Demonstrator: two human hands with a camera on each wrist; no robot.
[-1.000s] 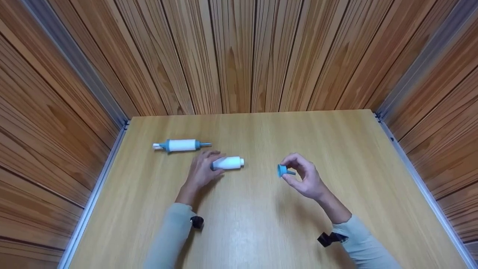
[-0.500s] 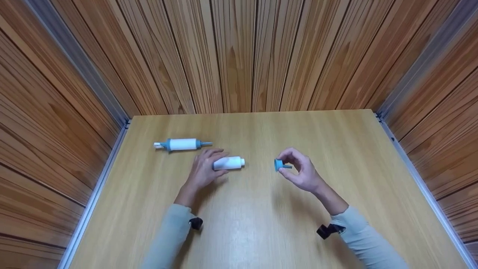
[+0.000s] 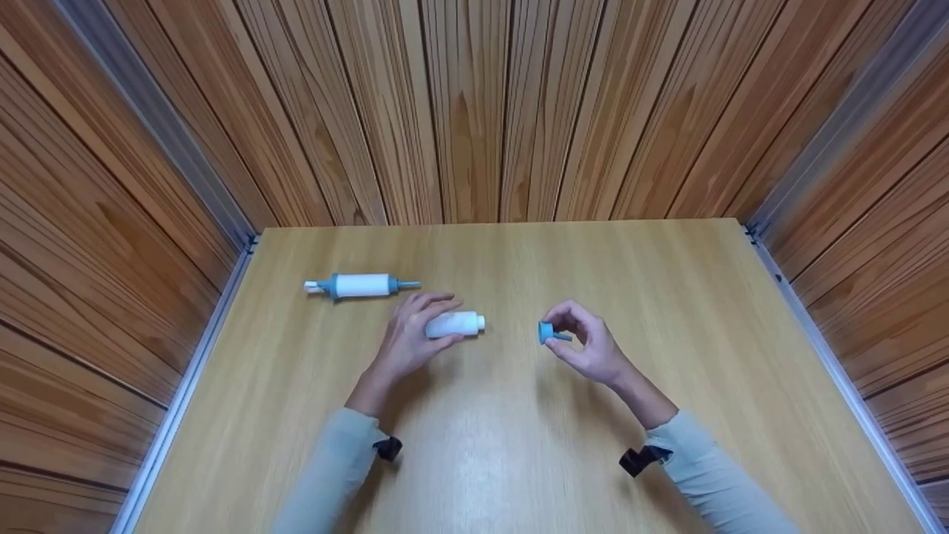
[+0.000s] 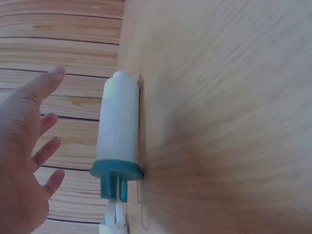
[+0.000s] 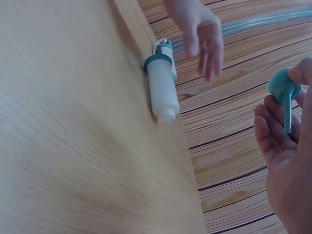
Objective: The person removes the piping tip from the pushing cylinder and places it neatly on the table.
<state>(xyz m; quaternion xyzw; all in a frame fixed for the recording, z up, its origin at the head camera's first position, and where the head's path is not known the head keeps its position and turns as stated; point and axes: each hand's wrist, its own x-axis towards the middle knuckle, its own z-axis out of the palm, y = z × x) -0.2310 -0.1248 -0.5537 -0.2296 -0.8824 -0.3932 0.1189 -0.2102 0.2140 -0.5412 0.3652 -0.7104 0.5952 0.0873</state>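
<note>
A white bottle (image 3: 454, 324) with a narrow neck lies on its side on the table; its teal flanged end (image 4: 116, 168) is covered by my left hand in the head view. The left hand (image 3: 415, 334) hovers over that end, its fingers spread and apart from the bottle in both wrist views. To the right, above the table, my right hand (image 3: 593, 345) pinches a teal funnel-shaped nozzle cap (image 3: 546, 333) by its wide rim. The cap's thin spout (image 5: 287, 114) points toward the right palm, and its wide mouth faces the bottle's neck.
Behind the left hand lies a similar white bottle (image 3: 362, 285) with teal ends, a thin spout at its right and a white piece at its left. Wood-panelled walls (image 3: 474, 111) and metal rails (image 3: 185, 400) border the wooden table (image 3: 474, 460).
My right hand has moved left with the nozzle cap, nearer the bottle. My left hand has shifted slightly right along the bottle, which stays about where it was.
</note>
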